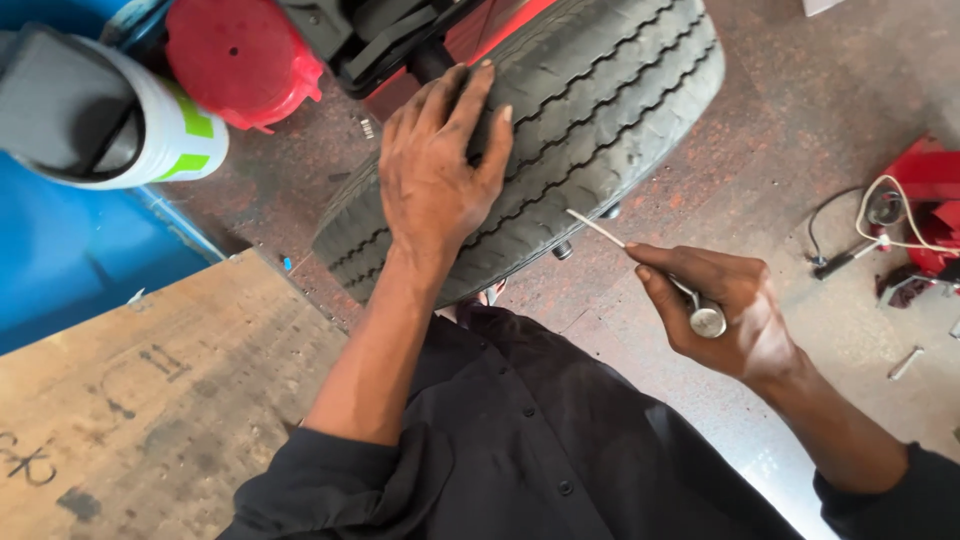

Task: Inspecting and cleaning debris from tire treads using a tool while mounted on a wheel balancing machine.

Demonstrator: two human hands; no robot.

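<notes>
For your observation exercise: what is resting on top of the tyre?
The left hand lies flat on the tyre tread, covering the grooves beneath it. The right hand holds a thin metal tool beside the tyre.

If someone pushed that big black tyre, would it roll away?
The tyre is round, so it would probably roll. It looks thick and heavy, so likely hard to push. The left hand lying flat on its tread probably steadies it.

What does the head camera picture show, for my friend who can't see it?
A person's left hand rests flat on a big black tyre, while the right hand holds a thin metal tool with its tip at the tyre's tread. A wooden board lies at the left, and a red machine with cables sits on the floor at the right.
</notes>
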